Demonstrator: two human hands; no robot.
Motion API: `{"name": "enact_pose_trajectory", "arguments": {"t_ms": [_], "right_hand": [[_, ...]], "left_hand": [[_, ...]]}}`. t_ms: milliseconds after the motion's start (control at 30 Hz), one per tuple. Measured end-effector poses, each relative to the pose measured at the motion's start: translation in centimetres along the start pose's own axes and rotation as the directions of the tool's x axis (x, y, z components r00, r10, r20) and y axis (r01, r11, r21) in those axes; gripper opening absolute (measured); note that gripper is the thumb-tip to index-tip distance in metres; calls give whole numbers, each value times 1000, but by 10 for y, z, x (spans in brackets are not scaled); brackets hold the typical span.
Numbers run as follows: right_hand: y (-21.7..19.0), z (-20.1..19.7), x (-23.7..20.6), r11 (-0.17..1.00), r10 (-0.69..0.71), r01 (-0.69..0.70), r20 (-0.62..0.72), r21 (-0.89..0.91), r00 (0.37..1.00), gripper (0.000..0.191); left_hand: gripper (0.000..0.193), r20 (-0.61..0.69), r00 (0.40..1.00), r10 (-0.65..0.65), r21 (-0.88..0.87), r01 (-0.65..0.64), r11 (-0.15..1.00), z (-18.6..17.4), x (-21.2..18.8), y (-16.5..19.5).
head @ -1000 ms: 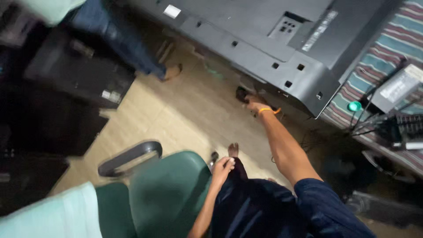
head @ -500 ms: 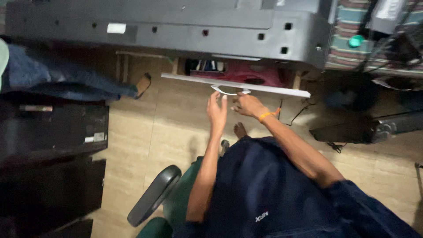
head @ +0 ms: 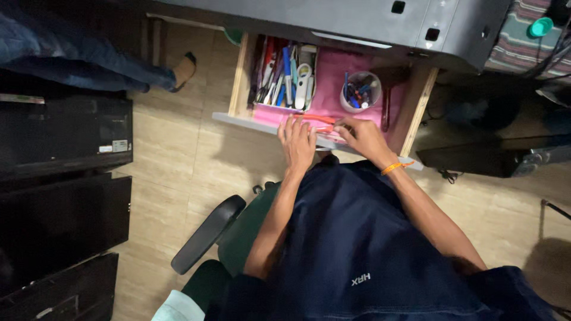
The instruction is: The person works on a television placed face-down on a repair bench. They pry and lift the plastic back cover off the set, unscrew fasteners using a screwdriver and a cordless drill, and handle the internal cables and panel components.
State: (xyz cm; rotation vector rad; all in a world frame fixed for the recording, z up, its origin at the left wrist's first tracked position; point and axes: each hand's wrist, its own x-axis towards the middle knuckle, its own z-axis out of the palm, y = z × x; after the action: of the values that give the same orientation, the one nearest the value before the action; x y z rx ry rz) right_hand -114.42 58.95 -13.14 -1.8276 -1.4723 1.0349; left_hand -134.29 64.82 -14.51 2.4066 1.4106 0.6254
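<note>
Both hands lay in the open drawer (head: 240, 83): the left hand (head: 297, 141) flat, fingers apart, the right hand (head: 361, 135) curled over an orange tool (head: 314, 119), grip unclear

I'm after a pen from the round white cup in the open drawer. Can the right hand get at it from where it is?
Probably yes. The right hand rests at the front edge of the open drawer, and the white cup stands just behind it on the pink liner, top open, with nothing between them.

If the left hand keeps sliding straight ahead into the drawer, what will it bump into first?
Probably the tray of pens and tools, which lies just beyond the left hand in the open drawer. Depth is hard to judge from above.
</note>
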Motion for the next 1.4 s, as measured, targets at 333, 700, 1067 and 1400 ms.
{"name": "enact_pose_trajectory", "arguments": {"t_ms": [333,700,1067,1400], "right_hand": [[51,-26,14,988,153,-150,-464,43,873,23],[19,-15,48,875,-160,-29,-344,-484,925,25],[14,-50,8,832,263,69,-501,551,824,11],[44,-121,-145,502,455,227,-478,835,751,14]], "left_hand": [[24,39,999,-28,-20,29,999,-5,-32,-5],[23,30,999,-23,-21,24,999,-7,-28,-1],[25,-36,998,48,85,-45,995,-2,10,9],[33,-59,994,94,-224,-105,969,42,54,124]]}}
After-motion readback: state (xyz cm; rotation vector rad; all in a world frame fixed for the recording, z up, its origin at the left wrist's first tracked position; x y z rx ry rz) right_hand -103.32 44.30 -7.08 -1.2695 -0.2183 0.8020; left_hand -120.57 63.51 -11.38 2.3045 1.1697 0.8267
